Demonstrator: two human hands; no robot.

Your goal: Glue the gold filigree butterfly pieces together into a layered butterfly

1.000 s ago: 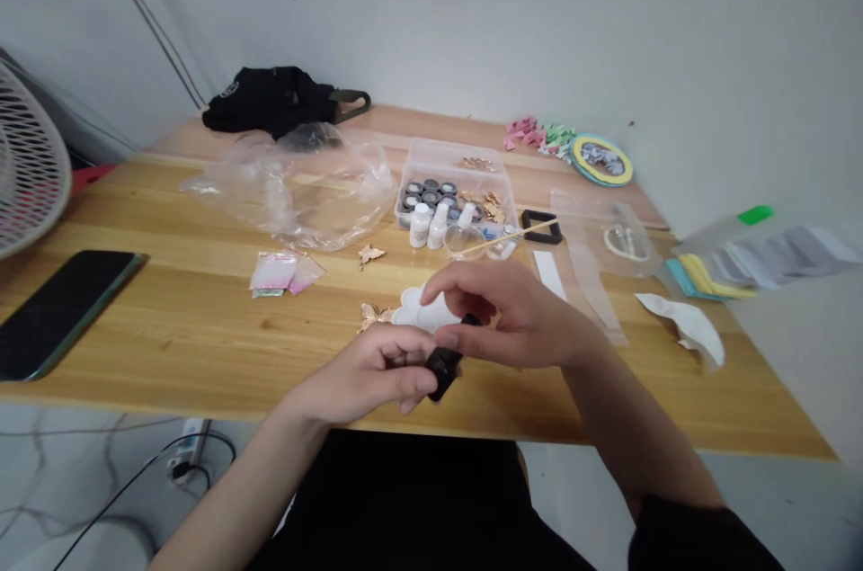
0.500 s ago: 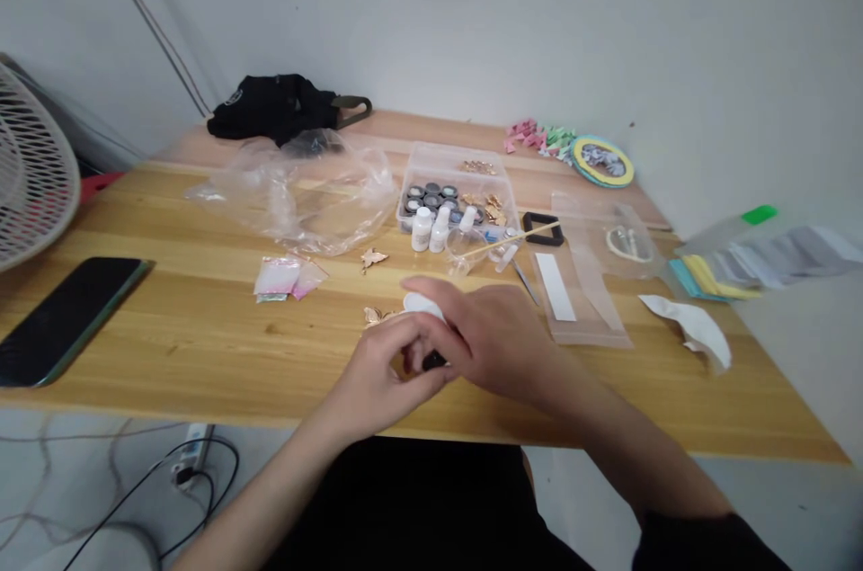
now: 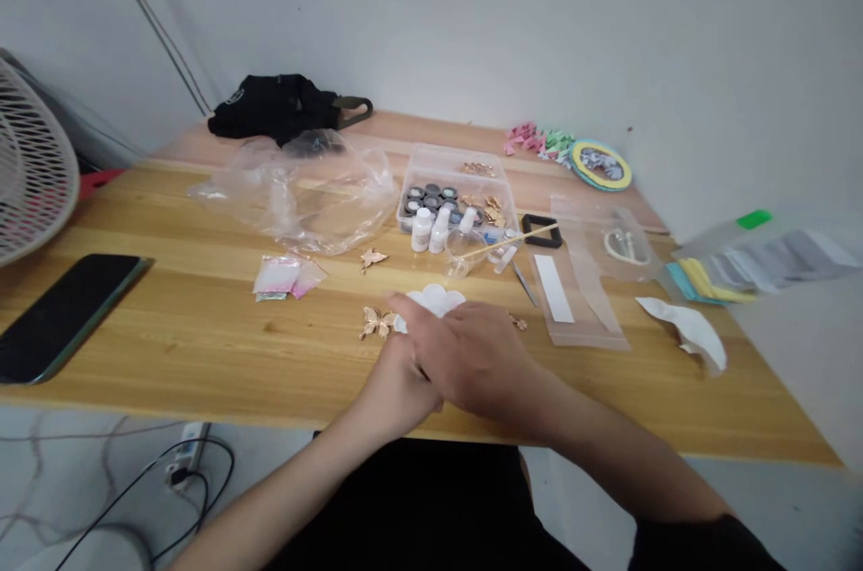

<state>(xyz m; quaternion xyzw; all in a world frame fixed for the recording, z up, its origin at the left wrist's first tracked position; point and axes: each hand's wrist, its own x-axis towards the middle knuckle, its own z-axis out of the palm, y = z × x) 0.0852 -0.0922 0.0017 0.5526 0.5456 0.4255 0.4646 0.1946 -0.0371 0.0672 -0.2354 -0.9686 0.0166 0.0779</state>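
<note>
Close over the table's front edge, my right hand (image 3: 475, 355) lies across my left hand (image 3: 397, 387). Both are curled together, and whatever sits between them is hidden; a thin dark gap shows under my right fingers. A white scalloped, flower-shaped piece (image 3: 435, 299) lies on the table just beyond them, partly covered by my right hand. A gold butterfly ornament (image 3: 378, 322) rests to its left, and another gold piece (image 3: 373, 259) lies farther back. Right of my right hand, a small gold ornament (image 3: 519, 322) peeks out.
Behind the hands are white bottles (image 3: 422, 230), a clear cup (image 3: 465, 253) with a wooden stick, and a divided plastic box (image 3: 454, 157) of black-lidded jars. A phone (image 3: 67, 319) lies left, a crumpled plastic bag (image 3: 289, 193) behind it. Torn white paper (image 3: 694, 328) is at right.
My right hand has turned and settled over my left, covering the small black object seen between them earlier. More of the white scalloped piece and the gold butterfly now shows.
</note>
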